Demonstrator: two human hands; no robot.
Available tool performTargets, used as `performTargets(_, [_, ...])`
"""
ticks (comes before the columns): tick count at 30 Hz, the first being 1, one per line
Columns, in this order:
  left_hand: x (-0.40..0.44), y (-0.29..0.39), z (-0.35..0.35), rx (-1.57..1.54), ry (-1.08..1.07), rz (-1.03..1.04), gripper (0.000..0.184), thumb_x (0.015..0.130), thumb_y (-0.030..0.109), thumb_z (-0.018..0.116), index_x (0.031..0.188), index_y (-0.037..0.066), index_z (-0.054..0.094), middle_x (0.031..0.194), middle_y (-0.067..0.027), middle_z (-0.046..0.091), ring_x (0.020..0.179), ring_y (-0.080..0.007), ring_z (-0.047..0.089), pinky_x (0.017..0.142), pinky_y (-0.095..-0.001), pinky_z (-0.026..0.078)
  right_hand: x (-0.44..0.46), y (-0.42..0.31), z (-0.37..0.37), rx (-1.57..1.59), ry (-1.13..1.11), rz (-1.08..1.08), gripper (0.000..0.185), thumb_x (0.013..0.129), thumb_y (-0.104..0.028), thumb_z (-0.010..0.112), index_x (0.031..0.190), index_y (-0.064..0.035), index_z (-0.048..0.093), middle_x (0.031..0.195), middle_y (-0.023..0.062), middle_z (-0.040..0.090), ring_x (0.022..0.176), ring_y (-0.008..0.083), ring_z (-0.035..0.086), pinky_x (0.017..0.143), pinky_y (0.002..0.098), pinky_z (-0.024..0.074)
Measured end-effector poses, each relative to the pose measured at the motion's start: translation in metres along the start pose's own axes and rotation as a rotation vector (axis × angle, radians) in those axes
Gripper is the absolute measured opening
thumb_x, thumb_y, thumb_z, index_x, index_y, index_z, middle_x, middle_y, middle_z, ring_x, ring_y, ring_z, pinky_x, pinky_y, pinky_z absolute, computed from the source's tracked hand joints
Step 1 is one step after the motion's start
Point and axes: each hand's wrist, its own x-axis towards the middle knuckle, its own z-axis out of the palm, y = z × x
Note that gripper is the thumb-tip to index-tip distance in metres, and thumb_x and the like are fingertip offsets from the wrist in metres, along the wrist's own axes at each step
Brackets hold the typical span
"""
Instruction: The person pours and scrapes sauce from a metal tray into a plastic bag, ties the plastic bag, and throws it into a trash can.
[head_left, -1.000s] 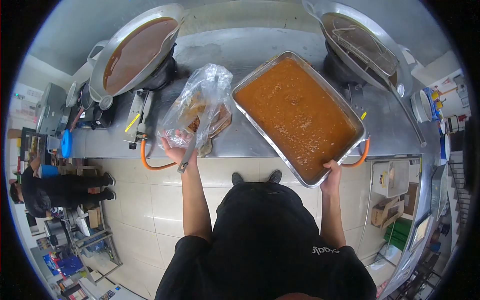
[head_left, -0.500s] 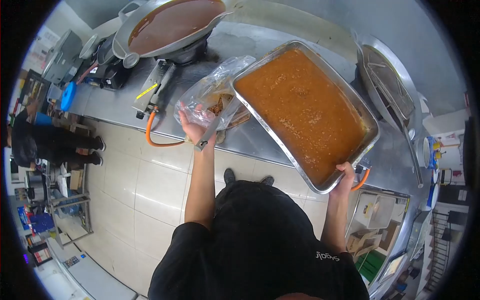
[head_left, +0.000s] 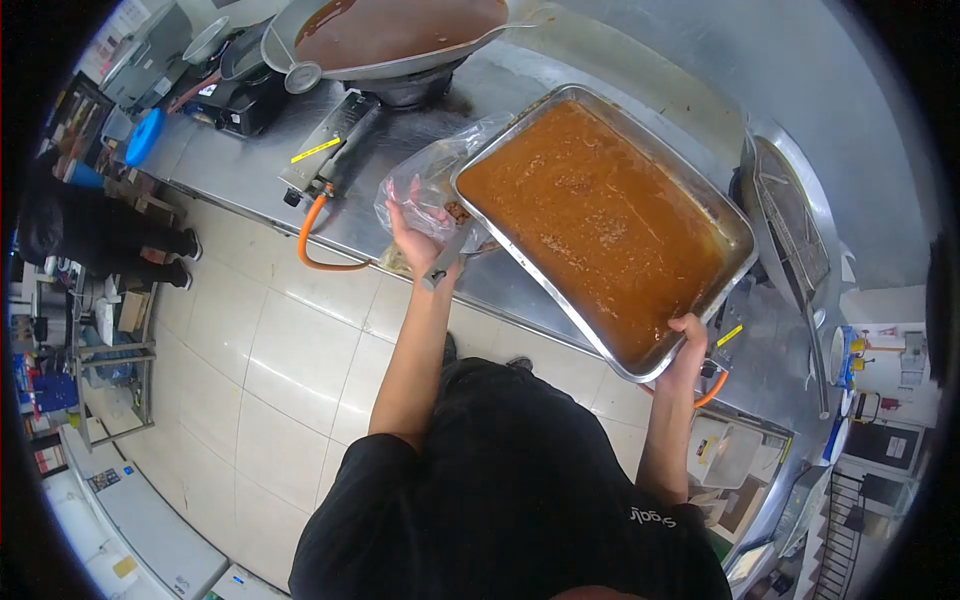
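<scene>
Steel counter [head_left: 250,172] runs across the front, with a wok [head_left: 390,73] of brown liquid at left and a second wok [head_left: 797,158] at right, long-handled mesh strainer [head_left: 795,225] across it. Between the woks: rectangular metal tray [head_left: 738,238] of orange-brown, grainy liquid, askew, near corner past the counter's front edge. Can't tell if its far side is supported. Clear plastic bag [head_left: 440,165] sits just left of the tray, partly behind it. Right hand [head_left: 688,345] is clamped on the tray's near-right corner, thumb over the rim. Left hand [head_left: 415,240] is palm up, fingers spread at the bag, flat grey handle [head_left: 447,262] across it; can't tell if any finger grips that. Risks, my read: spill over the near rim, cause would be a one-corner hold on a wide, shallow liquid load; bag dragged or torn if the tray edge catches it; handle sliding off, since the palm isn't visibly closed on it; snag on the orange hose [head_left: 306,235] looping off the counter front. Count: counter 1, woks 2, tray 1, bag 1, strainer 1, orange hoses visible 2, hands 2, grey handle 1.
</scene>
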Motion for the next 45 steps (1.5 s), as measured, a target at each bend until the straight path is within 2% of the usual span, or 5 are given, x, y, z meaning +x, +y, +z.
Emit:
performTargets(9, [-0.004,0.0,0.002,0.013,-0.001,0.033,0.049,0.101,0.046,0.034,0.144,0.021,0.033,0.135,-0.0089,0.048,0.057,-0.0099,0.048,0.052,-0.0239,0.042,-0.008,-0.012,0.028,-0.048,-0.094,-0.032,0.04,0.069,-0.005,0.05,0.108,0.003,0.05,0.094,0.0111,0.057,0.087,0.0254,0.061,0.075,0.0394,0.0546])
performTargets(31, [-0.003,0.001,0.003,-0.022,0.069,0.021,0.051,0.1,0.045,0.034,0.144,0.018,0.032,0.134,-0.0097,0.051,0.057,-0.0099,0.051,0.049,-0.0239,0.044,-0.004,-0.015,0.042,-0.174,-0.031,-0.151,0.043,0.068,-0.007,0.051,0.109,0.0055,0.054,0.095,0.012,0.061,0.084,0.0246,0.062,0.075,0.0351,0.052])
performTargets(40, [-0.004,-0.002,0.001,-0.022,0.117,-0.005,0.054,0.1,0.048,0.032,0.145,0.018,0.033,0.136,-0.0069,0.049,0.106,-0.0196,0.055,0.075,-0.03,0.047,-0.005,-0.017,0.053,-0.19,-0.014,-0.203,0.041,0.067,-0.007,0.052,0.106,0.0065,0.054,0.093,0.0123,0.06,0.082,0.0251,0.061,0.074,0.0359,0.0521])
performTargets(43, [-0.006,0.002,-0.001,0.048,0.124,-0.03,0.055,0.099,0.047,0.033,0.145,0.017,0.033,0.138,-0.0073,0.047,0.118,-0.0233,0.05,0.09,-0.0351,0.045,0.002,-0.013,0.045,-0.206,-0.009,-0.181,0.039,0.067,-0.008,0.053,0.104,0.0049,0.055,0.094,0.011,0.06,0.084,0.0238,0.06,0.075,0.0348,0.0508])
performTargets(45, [-0.007,0.002,0.004,-0.018,0.134,-0.026,0.052,0.099,0.045,0.032,0.143,0.018,0.037,0.136,-0.0069,0.048,0.114,-0.0235,0.051,0.091,-0.0382,0.045,0.001,-0.013,0.045,-0.207,-0.022,-0.165,0.036,0.069,-0.01,0.053,0.102,0.0033,0.057,0.094,0.0102,0.061,0.087,0.023,0.061,0.078,0.0338,0.0502])
